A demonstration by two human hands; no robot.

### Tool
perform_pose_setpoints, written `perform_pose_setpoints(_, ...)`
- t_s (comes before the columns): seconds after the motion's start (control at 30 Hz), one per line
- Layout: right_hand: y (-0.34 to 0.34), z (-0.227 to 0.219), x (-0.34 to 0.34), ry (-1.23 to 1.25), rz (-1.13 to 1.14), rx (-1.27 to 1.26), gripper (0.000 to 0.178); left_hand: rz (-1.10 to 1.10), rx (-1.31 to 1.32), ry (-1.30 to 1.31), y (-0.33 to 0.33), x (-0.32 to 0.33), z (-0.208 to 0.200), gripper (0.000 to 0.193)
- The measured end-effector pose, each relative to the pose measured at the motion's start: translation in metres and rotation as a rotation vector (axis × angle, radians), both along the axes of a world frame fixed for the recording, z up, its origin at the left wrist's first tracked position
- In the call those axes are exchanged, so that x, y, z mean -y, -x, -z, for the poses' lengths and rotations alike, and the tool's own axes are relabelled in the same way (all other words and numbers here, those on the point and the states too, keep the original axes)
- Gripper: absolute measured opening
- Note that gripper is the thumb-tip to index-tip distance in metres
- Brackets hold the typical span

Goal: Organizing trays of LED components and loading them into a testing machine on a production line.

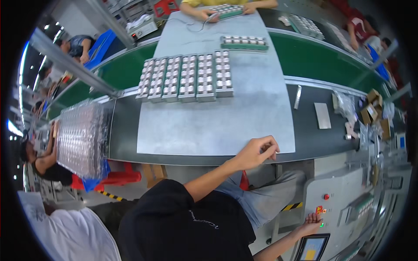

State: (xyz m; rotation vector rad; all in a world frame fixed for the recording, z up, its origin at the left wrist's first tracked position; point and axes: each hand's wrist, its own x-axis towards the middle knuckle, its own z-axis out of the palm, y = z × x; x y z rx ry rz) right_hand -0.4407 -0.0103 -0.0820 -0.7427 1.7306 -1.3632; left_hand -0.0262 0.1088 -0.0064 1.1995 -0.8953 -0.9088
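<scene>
**Hand at the sheet's corner, other hand on the machine panel**

The left hand (257, 152) rests at the near right corner of a thin grey sheet (217, 126) that lies flat on the table (122, 130), its fingers (267, 145) curled together and touching the sheet's edge; whether they pinch it I cannot tell. The right hand (311, 224) reaches down to the control panel (339, 204), fingers spread apart, tips just beside a lit green button (321, 225).

Six rows of small metal blocks (187, 78) stand on the sheet's far part, well apart from the left hand. The sheet looks stiff, smooth and light by itself, but loaded it would likely be heavy and prone to flex, so two opposite edges seem safer to grip than one corner. A co-worker's hands (209, 15) work on a tray across the green belt (313, 56).
</scene>
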Motion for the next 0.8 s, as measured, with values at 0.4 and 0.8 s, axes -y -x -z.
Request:
perform_pose_setpoints(0.4,-0.368,-0.085,0.163,0.675,-1.225,-0.104,0.027,-0.439,0.065,-0.169,-0.043,-0.068,-0.009,0.015)
perform_pose_setpoints(0.8,-0.661,-0.053,0.250,1.066,-1.482,-0.530,0.121,-0.501,0.046,-0.112,-0.042,-0.065,-0.008,0.011)
